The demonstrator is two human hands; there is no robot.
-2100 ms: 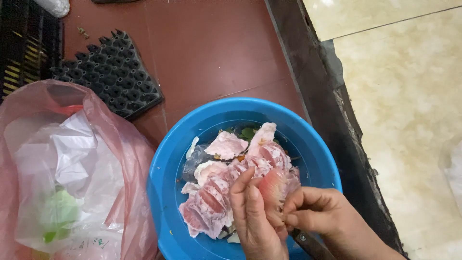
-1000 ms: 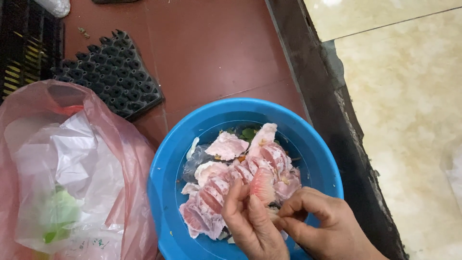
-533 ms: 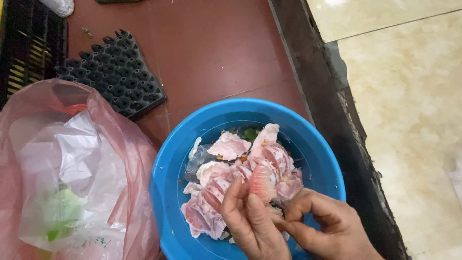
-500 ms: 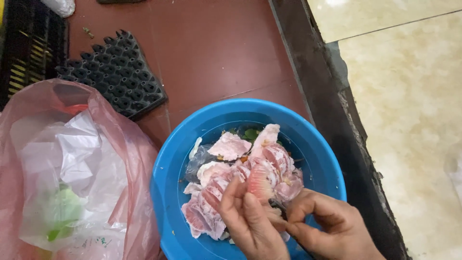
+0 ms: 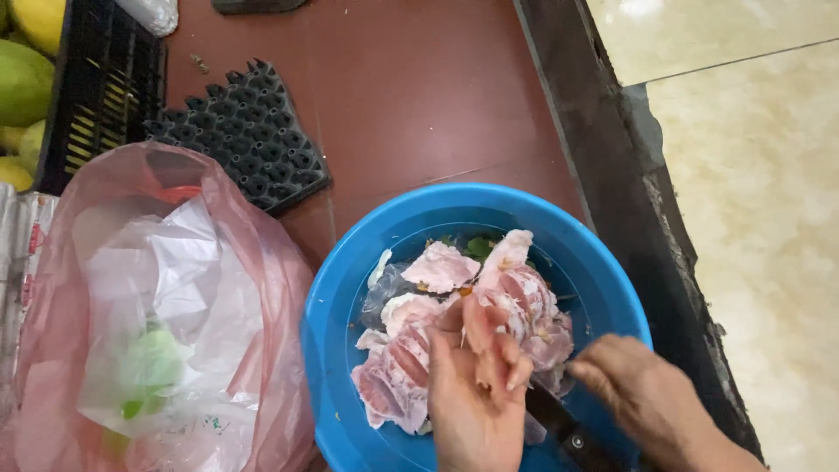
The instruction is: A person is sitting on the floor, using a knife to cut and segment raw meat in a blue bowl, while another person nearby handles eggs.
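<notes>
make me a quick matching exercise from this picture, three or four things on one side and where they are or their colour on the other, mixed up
Things:
1. basin
2. plastic bag
3. egg tray
4. knife

Descriptions:
a. black, on the red floor
b. pink, see-through
c. in the right hand
d. blue, holds pink fruit pieces

Pairs: 1-d, 2-b, 3-a, 4-c

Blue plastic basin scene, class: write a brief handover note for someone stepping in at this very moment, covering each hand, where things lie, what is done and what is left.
Left hand: holds a pale pink fruit segment over the round blue plastic basin.
Right hand: grip closed on a dark-handled knife, blade toward the left hand.
Things: heap of peeled pink segments and pith lies in the basin; pink plastic bag lies to its left.
Done: many pieces already in the basin.
Left: the piece in hand is not yet put down.
</notes>
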